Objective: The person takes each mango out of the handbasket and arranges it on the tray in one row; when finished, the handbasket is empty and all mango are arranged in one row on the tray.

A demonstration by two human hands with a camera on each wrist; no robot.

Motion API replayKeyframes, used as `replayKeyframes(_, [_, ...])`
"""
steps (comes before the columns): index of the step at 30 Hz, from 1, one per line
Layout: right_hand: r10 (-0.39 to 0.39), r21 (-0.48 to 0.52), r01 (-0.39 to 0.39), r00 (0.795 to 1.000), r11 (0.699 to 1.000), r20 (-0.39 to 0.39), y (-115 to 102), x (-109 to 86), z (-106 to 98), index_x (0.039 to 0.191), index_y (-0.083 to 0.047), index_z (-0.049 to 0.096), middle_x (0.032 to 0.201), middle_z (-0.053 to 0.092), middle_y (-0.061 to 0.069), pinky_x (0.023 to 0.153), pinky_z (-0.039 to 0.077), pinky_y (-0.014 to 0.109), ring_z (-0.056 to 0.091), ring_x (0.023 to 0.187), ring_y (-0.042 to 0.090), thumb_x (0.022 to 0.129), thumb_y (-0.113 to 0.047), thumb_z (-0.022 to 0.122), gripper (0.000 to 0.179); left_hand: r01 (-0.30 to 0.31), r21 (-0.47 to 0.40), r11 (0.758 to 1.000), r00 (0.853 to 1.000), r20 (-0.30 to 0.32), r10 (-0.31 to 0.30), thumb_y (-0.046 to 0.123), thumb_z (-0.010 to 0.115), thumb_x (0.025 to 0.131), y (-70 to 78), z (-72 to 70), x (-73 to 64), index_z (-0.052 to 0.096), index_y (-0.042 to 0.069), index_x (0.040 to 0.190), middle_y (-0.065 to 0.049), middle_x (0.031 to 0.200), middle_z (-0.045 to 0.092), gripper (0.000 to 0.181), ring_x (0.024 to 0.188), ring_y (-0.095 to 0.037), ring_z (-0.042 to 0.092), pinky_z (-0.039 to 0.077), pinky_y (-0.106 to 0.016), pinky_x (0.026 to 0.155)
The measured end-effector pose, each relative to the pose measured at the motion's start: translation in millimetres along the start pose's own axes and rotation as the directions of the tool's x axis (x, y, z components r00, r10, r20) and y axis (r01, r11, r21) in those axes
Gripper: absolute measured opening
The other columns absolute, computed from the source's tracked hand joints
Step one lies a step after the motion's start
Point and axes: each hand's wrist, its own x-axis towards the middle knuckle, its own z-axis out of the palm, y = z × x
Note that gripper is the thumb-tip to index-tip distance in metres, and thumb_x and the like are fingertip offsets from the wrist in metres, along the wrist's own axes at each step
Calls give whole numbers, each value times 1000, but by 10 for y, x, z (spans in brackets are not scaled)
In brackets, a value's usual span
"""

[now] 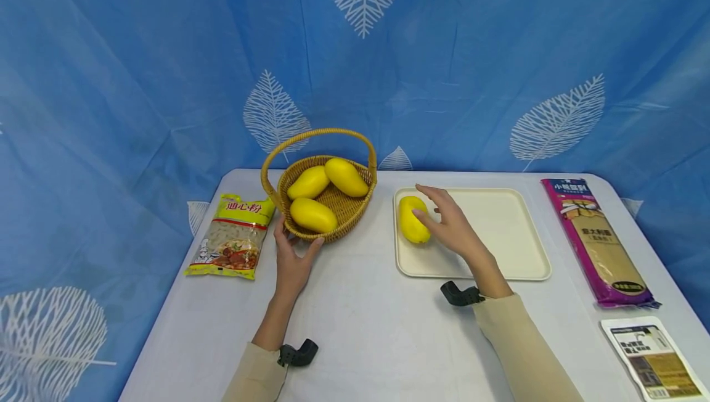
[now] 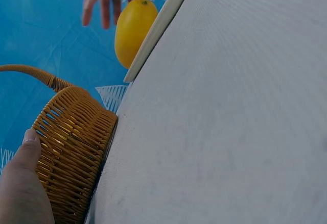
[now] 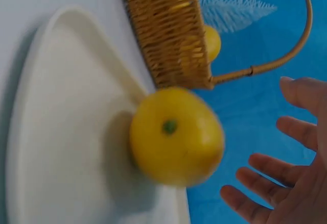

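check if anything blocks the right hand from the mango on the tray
Nothing visible does: in the right wrist view, only an open gap separates the right hand from the mango on the cream tray.

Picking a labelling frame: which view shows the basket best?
Head: basket, handle and fruit inside all in frame. Left wrist: its side and part of the handle, cropped. Right wrist: side and handle, also cropped.

The head view is bright, the wrist views dimmer. By the fingers of the right hand (image 3: 309, 183), a smooth-skinned yellow oval fruit (image 3: 176, 150) blurs, shadowing the cream rectangular plastic-looking tray (image 3: 61, 106).
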Motion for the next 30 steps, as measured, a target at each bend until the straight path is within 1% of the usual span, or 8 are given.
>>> replayKeyframes(4, [-93,27,93,996,995,-4,-165,105,67,147,-13,45,147,45,14,101,44,55,42,136,32,97,-23,62,54,32,1,999,999,11,-32,22,75,88,52,-1,7,7,17,156,-16,157,23,96,138,-35,35,35,-52,109])
replayKeyframes(7, [-174,50,173,985,984,-1,-254,193,170,144,-12,48,146,47,12,102,46,53,44,135,29,96,-20,64,51,45,3,999,999,24,-45,20,73,89,209,-25,-17,7,10,156,-21,157,22,94,138,-38,34,34,-54,110])
replayKeyframes(10, [-241,71,239,970,968,17,-329,275,285,141,-9,51,144,49,11,103,45,50,45,134,28,95,-15,65,50,37,5,999,999,35,-38,17,72,90,361,-51,-47,7,5,155,-24,156,22,92,137,-40,35,34,-55,109])
replayKeyframes(12, [-267,70,264,963,962,35,-370,324,361,141,-10,51,144,50,9,105,44,48,46,134,26,94,-15,66,49,27,6,1000,999,39,-27,15,71,90,405,-58,-57,6,3,154,-25,155,23,92,136,-41,35,34,-56,108])
replayKeyframes(17, [-302,72,297,950,952,78,-463,438,551,138,-7,54,141,53,8,109,42,43,48,132,24,93,-15,68,48,14,0,1000,999,39,-14,15,70,91,403,-53,-60,7,2,154,-25,156,21,90,134,-42,36,34,-57,107])
replayKeyframes(20, [-317,47,314,943,948,105,-504,487,668,138,-9,55,139,54,10,111,39,44,49,131,24,93,-20,68,47,1,-1,1000,999,35,-1,15,66,94,405,-55,-62,8,0,154,-26,156,20,85,134,-44,36,34,-57,108])
replayKeyframes(26, [-312,-1,318,931,948,190,-616,565,859,142,-15,52,142,49,10,104,46,46,50,130,25,95,-27,65,50,-14,-38,999,999,43,16,9,54,100,446,-94,-64,9,-3,153,-28,156,20,70,132,-46,36,32,-59,108])
replayKeyframes(30, [-314,-3,323,921,946,230,-679,635,949,143,-14,51,145,48,12,106,44,48,47,133,27,96,-28,64,50,-6,-49,999,999,54,8,10,51,101,463,-110,-57,9,-3,153,-29,155,21,68,132,-47,36,32,-59,108])
